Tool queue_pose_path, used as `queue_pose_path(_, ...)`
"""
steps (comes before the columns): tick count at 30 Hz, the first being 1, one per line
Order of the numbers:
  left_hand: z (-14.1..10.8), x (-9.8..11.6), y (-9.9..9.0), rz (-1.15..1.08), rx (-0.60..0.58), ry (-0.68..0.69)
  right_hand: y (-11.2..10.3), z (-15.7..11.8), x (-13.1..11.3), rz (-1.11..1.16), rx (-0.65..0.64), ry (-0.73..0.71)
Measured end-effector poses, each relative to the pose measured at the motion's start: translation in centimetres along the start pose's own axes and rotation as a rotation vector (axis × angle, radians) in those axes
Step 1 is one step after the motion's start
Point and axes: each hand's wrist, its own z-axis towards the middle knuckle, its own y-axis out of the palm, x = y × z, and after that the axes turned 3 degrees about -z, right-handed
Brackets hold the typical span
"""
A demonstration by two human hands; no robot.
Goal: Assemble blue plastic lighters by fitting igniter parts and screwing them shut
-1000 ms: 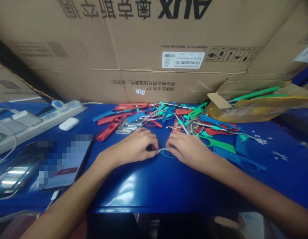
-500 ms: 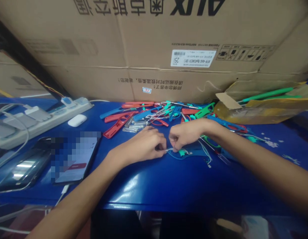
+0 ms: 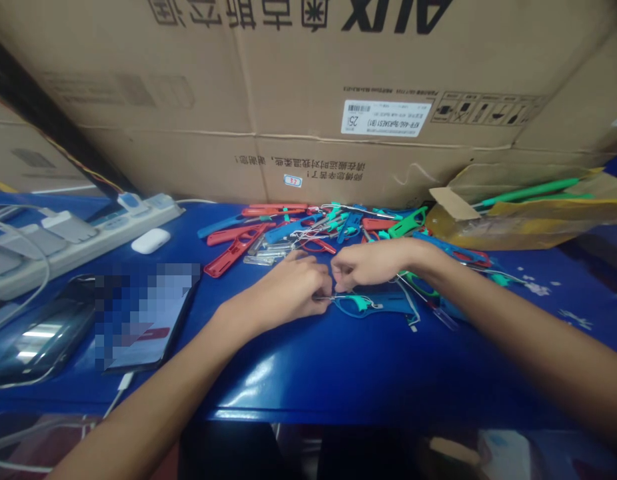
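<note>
A blue plastic casing [image 3: 393,301] lies on the blue table, with a green trigger piece [image 3: 359,303] and thin white wires on it. My left hand [image 3: 301,287] is pinched at the casing's left end, around a thin metal piece that runs out from it. Just right of it, my right hand [image 3: 356,267] is closed in a pinch above the casing; whatever its fingertips hold is too small to make out. Behind both hands lies a pile of red, blue and green casings [image 3: 288,229] with clear tubes [image 3: 268,253].
A large cardboard box [image 3: 288,100] stands behind the pile. At the right is an open taped carton [image 3: 538,223] holding green sticks. On the left lie a power strip [image 3: 113,230], a white earphone case [image 3: 151,241] and two phones [image 3: 43,330].
My right hand has lifted slightly up and left, off the green trigger piece, which is now more exposed. My left hand has hardly moved. The view has shifted slightly.
</note>
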Motion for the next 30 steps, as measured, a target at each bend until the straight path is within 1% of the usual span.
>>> queue_pose_path(3, 0.1, 0.0, 0.1, -0.001, 0.010, 0.003, 0.3, -0.1, -0.3, 0.022, 0.095, -0.023)
queue_pose_path(5, 0.1, 0.0, 0.1, 0.003, 0.017, 0.002, 0.6, -0.2, -0.1, 0.098, 0.143, -0.058)
queue_pose_path(8, 0.1, 0.0, 0.1, 0.028, 0.007, -0.005, 1.1, -0.8, 0.9, 0.235, 0.206, -0.085)
queue_pose_path(11, -0.1, -0.3, 0.1, 0.042, 0.028, 0.006, 1.9, -2.2, 2.0, 0.247, 0.291, -0.107)
queue_pose_path(13, -0.3, -0.7, 0.2, 0.035, 0.046, 0.010, 3.0, -3.2, 2.5, 0.259, 0.337, -0.169)
queue_pose_path(15, -0.4, -1.1, 0.2, 0.010, 0.043, 0.013, 4.4, -3.9, 2.8, 0.268, 0.429, -0.225)
queue_pose_path(18, -0.5, -1.5, 0.0, -0.045, 0.026, 0.028, 6.6, -4.1, 3.1, 0.216, 0.632, -0.221)
queue_pose_path(21, -0.6, -1.8, -0.3, -0.087, 0.000, 0.032, 8.2, -3.7, 3.6, 0.153, 0.759, -0.221)
queue_pose_path(23, -0.7, -1.9, -0.5, -0.110, -0.011, 0.023, 8.6, -3.6, 3.8, 0.116, 0.804, -0.247)
queue_pose_path(25, -0.7, -1.9, -0.7, -0.122, 0.004, 0.004, 8.8, -3.7, 3.8, 0.095, 0.830, -0.246)
queue_pose_path(27, -0.6, -1.7, -0.8, -0.126, 0.048, -0.002, 8.9, -3.7, 3.5, 0.102, 0.851, -0.209)
queue_pose_path(30, 0.0, -0.9, -0.4, -0.128, 0.118, 0.044, 9.1, -3.7, 3.0, 0.128, 0.875, -0.143)
